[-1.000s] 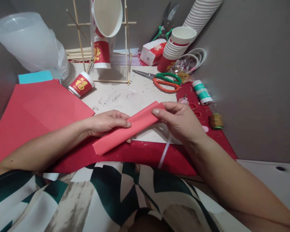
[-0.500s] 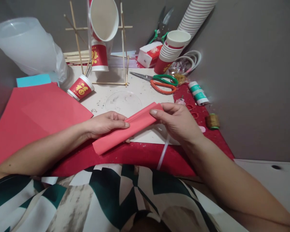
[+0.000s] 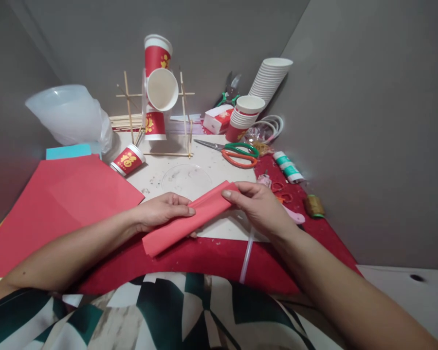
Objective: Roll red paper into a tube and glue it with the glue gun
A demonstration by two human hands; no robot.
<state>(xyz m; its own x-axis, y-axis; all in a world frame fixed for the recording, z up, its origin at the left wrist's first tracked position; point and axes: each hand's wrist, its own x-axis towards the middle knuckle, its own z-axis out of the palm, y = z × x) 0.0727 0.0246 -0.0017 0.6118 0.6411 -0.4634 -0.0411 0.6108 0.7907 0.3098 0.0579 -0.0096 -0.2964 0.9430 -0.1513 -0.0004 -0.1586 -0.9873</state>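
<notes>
A strip of folded red paper (image 3: 191, 221) slants between my hands above the near edge of the pale board (image 3: 153, 182). My left hand (image 3: 166, 211) grips it near the middle, thumb on top and fingers underneath. At its upper right end, my right hand (image 3: 255, 204) pinches the paper between thumb and fingers. Large red sheets (image 3: 69, 194) lie to the left, partly under my left forearm. Beyond the paper, scissors (image 3: 237, 154) with green and orange handles rest on the board. A clear round disc (image 3: 186, 179) lies nearer to my hands.
A stick frame (image 3: 182, 112) stands at the back beside joined paper cups (image 3: 155, 124). One red cup (image 3: 128, 159) leans at the left. Stacked cups (image 3: 272, 78), a thread spool (image 3: 314, 206), a green-and-white roll (image 3: 288, 167) and a plastic bag (image 3: 69, 114) surround the board.
My view has tilted up, so everything sits lower and the top of the cup column shows. Both hands keep nearly the same hold on the folded paper.
</notes>
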